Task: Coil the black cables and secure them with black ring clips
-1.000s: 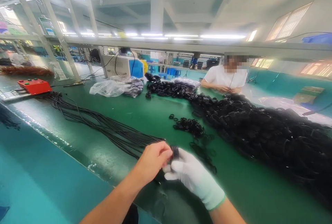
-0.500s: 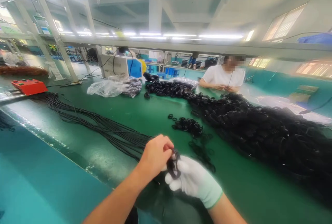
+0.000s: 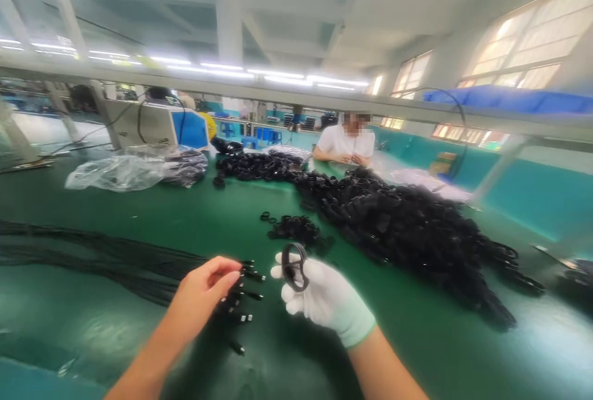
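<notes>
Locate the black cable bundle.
In the head view, the cable bundle lies on the green table at left, its plug ends beside the bare left hand.

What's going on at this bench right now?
The gloved right hand holds a black coil up over the green tabletop. The bare left hand is apart from it, at the connector ends of the long black cables; whether it grips one is unclear. A big black heap lies beyond, with a co-worker across the table.
</notes>
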`<state>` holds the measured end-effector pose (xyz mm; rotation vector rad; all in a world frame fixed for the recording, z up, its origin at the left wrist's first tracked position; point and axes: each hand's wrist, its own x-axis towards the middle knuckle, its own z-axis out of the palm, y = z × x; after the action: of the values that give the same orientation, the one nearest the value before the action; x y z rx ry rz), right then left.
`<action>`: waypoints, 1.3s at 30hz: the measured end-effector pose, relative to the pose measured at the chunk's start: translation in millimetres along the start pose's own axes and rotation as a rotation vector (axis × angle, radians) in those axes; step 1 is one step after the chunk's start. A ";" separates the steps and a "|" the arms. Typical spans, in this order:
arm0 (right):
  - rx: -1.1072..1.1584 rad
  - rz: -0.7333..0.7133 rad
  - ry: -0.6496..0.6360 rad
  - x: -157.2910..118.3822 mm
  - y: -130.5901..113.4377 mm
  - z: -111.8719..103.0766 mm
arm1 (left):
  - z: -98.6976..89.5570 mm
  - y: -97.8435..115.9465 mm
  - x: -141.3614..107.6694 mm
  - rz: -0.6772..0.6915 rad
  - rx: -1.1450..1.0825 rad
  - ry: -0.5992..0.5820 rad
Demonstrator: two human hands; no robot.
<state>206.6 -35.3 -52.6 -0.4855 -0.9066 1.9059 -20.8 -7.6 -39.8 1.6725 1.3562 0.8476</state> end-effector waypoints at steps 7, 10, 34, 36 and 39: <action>-0.491 0.097 0.239 9.5 22.4 9.3 | 23.8 22.3 1.0 0.262 0.023 -0.161; -0.575 0.062 0.301 9.3 27.1 13.1 | 22.7 13.8 2.2 0.150 0.000 -0.124; -1.272 -0.107 0.530 14.8 21.0 14.8 | 29.0 8.9 35.3 -0.115 -0.016 -0.287; -1.434 -0.082 0.520 17.8 15.3 19.0 | 29.3 9.4 39.7 -0.116 -0.015 -0.291; -1.486 -0.027 0.550 20.8 2.4 21.8 | 20.8 12.8 40.5 -0.083 -0.031 -0.222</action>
<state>180.9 -26.3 -39.5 -1.6991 -1.7677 0.6495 11.1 27.3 -37.3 1.6229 1.2435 0.6122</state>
